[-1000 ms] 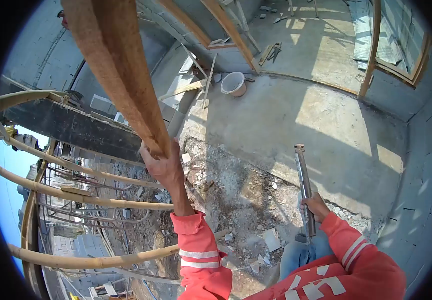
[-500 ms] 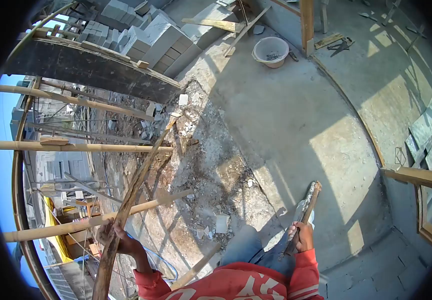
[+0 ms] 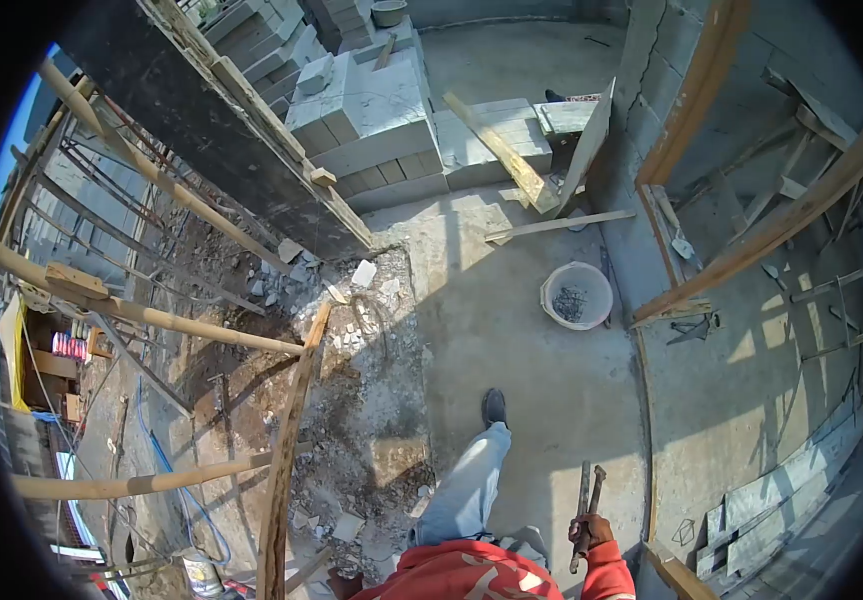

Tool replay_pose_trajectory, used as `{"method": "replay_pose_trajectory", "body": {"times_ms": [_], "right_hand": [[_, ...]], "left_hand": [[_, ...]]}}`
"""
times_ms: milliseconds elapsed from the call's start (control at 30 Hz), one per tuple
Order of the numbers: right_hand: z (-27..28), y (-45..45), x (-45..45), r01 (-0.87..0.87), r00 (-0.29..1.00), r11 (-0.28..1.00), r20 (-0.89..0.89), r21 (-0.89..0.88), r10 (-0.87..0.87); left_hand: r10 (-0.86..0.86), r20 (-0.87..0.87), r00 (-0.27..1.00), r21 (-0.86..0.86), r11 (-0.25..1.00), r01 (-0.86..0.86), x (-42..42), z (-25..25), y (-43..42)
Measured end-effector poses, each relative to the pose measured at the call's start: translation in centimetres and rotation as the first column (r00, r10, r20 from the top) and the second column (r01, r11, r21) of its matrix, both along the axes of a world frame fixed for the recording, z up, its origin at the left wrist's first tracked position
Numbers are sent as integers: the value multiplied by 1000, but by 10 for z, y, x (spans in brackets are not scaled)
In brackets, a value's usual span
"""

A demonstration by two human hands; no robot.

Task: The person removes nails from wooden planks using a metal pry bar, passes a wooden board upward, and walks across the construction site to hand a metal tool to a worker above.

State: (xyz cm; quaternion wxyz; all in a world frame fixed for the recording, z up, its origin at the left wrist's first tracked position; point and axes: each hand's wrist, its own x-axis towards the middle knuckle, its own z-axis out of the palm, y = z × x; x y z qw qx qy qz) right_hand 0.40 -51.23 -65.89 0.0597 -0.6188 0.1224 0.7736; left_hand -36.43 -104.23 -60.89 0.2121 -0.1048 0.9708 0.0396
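Observation:
My right hand is closed round a narrow, worn tool at the lower right; two bar-like ends stick up from the fist, and I cannot make out its type. At the bottom edge, my left hand shows only in part, dark and beside the lower end of a long rough wooden plank. Whether its fingers wrap the plank is hidden. The plank stands steeply, its top end over the rubble. My leg in pale jeans reaches forward, with a dark shoe on the concrete floor.
A white bucket with dark bits inside stands ahead. Grey blocks are stacked beyond, near a loose board. Bamboo poles cross the left side. A wooden frame and hand tools are at right.
The view has turned left and forward toward the blocks and bucket. My left hand has dropped to the bottom edge, and the plank it held is now more upright. My right hand still holds the tool.

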Motion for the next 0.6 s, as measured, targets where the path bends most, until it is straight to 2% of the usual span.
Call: {"method": "replay_pose_trajectory", "body": {"times_ms": [33, 67, 100, 133, 167, 200, 233, 267, 333, 367, 400, 433, 500, 533, 600], "right_hand": [[15, 25, -14, 26, 997, 1000, 79, -13, -25], [33, 49, -29, 19, 989, 998, 146, 52, -27], [43, 79, -48, 16, 992, 997, 122, 70, -25], [56, 97, -56, 14, 994, 997, 108, 73, -21], [68, 119, -72, 12, 994, 997, 111, 73, -20], [81, 145, -91, 70, 987, 994, 139, 79, -81], [88, 172, -113, 133, 976, 987, 160, 87, -146], [101, 196, -139, 145, 976, 985, 151, 91, -157], [115, 259, -191, -63, 978, 975, 209, 214, 17], [96, 290, -208, -90, 985, 979, 162, 184, 61], [110, 326, -244, -201, 968, 948, 199, 248, 154], [114, 360, -280, -266, 958, 902, 202, 339, 206], [116, 436, -345, -436, 899, 771, 251, 464, 358], [171, 484, -411, -649, 761, 550, 452, 526, 466], [143, 556, -469, -674, 726, 395, 462, 624, 510]], "left_hand": [[-3, 116, 993, -122, 992, 17, -14, -17, 26], [-48, 276, 960, -43, 997, 62, -50, -34, 71], [-105, 421, 901, 44, 995, 95, -83, -42, 109], [40, 518, 855, 419, 859, -294, -116, -24, 162], [92, 560, 823, 417, 827, -377, -153, -33, 226], [-515, 326, 793, 454, 821, 346, -200, -39, 289], [-299, 310, 902, 466, 875, 130, -236, -48, 359], [-434, 154, 888, 537, 791, 294, -273, -40, 430], [-465, 19, 885, 744, 598, 298, -343, -32, 572], [-444, 102, 890, 817, 548, 180, -366, 13, 655], [-431, 182, 884, 873, 485, 57, -383, 64, 730], [-434, 170, 885, 881, 469, 61, -401, 76, 785], [-488, 409, 771, 899, 358, -251, -431, 93, 878], [-477, 524, 706, 847, 378, -373, -443, 108, 925], [-469, 683, 560, 730, 408, -548, -463, 130, 997]]}}
